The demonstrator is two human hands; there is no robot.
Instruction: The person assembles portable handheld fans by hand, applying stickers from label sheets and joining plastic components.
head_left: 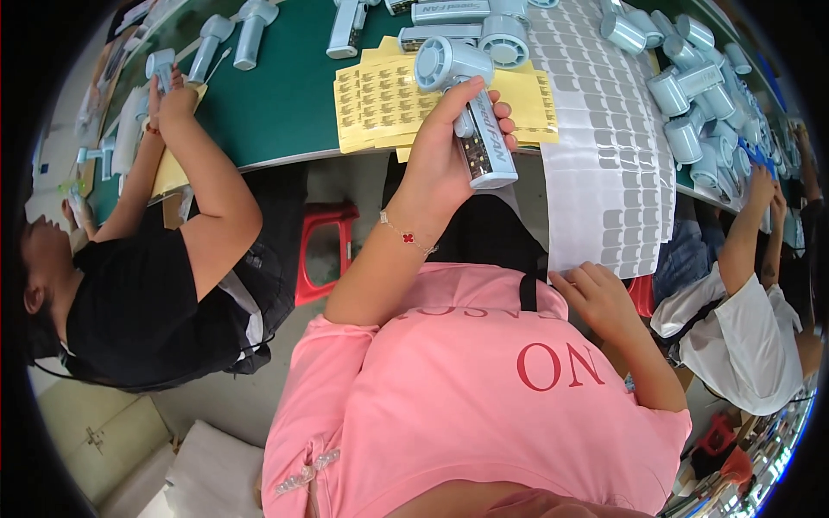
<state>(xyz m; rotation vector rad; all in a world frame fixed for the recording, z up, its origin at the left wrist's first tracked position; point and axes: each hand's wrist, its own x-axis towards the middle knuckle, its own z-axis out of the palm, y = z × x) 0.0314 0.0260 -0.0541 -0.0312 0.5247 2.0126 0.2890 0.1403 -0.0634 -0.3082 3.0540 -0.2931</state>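
My left hand point(446, 142) is wrapped around the handle of a light blue handheld fan point(490, 148). The fan is tilted, its round vented head up and its dark clear panel facing me, above the table's near edge. Lower right, the bent fingers of my right hand point(598, 298) are at the bottom edge of a long white sheet of grey stickers point(596, 198), seemingly pinching it. This sheet hangs over the table edge toward me. Behind the held fan lie yellow label sheets point(371, 104) with small dark print.
More light blue fans point(432, 34) lie at the back of the green table point(276, 112). A heap of fans point(704, 95) fills the right side. On the left, a co-worker in black point(147, 293) handles another fan; a person in white point(743, 328) works at right. A red stool point(326, 250) stands below.
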